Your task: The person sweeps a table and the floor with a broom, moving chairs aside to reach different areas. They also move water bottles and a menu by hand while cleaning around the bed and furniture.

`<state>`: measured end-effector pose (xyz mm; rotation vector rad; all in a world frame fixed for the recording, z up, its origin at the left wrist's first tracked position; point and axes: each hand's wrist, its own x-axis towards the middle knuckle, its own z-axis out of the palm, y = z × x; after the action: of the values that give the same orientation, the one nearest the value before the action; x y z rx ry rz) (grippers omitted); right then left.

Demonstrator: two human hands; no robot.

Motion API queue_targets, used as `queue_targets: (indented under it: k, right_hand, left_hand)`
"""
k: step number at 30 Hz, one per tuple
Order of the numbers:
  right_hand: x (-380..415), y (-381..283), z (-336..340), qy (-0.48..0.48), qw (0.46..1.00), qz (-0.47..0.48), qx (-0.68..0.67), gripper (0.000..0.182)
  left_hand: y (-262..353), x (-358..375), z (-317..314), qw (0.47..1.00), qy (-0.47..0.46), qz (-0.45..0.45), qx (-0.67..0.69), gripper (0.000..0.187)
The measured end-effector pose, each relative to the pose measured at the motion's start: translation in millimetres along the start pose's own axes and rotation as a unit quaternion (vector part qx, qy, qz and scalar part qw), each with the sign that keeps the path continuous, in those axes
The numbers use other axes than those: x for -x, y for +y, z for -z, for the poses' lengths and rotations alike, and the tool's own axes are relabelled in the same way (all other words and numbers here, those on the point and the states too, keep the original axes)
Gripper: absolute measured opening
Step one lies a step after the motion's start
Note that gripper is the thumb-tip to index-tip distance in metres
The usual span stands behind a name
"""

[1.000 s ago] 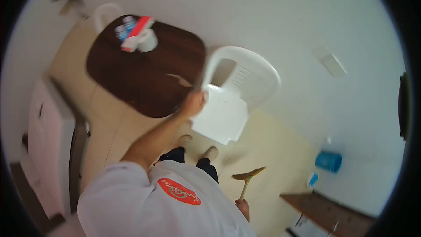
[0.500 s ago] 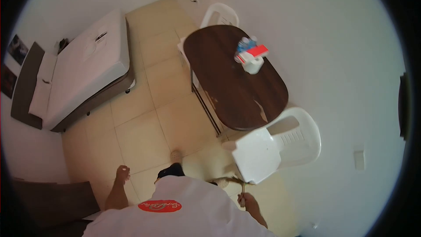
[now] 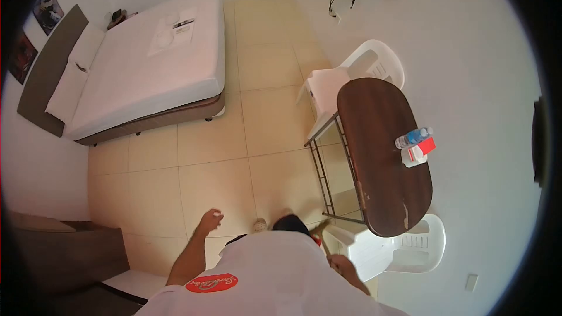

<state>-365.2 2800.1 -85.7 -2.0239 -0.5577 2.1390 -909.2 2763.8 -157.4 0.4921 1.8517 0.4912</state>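
My right hand [image 3: 341, 264] is closed around the handle of what looks like a broom [image 3: 325, 247], held low at my right side. Its lower end points down to the floor beside my legs and the near white chair [image 3: 369, 257]; part of it is hidden. My left hand [image 3: 211, 221] hangs out over the tiled floor [image 3: 216, 187] on the other side, fingers loosely curled and apart, with nothing visible in it. It touches no furniture.
A dark oval table [image 3: 380, 117] stands at the right, bearing water bottles [image 3: 413, 137] and a red-and-white box [image 3: 426, 147]. Another white chair [image 3: 374, 61] is at its far end. A bed [image 3: 146, 70] stands at the upper left, a brown cabinet [image 3: 93, 251] at the lower left.
My view has swung left and I have moved along the floor, so the table and chairs sit farther right. The broom remains in my right hand; my left hand has swung forward.
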Motion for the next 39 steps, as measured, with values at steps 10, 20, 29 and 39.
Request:
queue_targets:
  k: [10,20,29,39]
  right_hand:
    - [-211,-314,-96,-0.07,0.958,0.028,0.277,0.014]
    - [-264,-742,-237,-0.051,0.965,0.111,0.231,0.014]
    - [-422,-900,-257,0.107,0.927,0.047,0.356,0.04]
    - [-532,-1151,-311,0.107,0.909,0.036,0.402,0.04]
  left_hand:
    - [176,-173,127,0.989,0.101,-0.011,0.104,0.033]
    - [276,-250,196,0.938,0.184,0.133,0.263,0.021]
    - [415,-450,232,0.94,0.071,0.239,0.234,0.011]
    - [860,-766,479,0.968,0.212,-0.081,0.104,0.029]
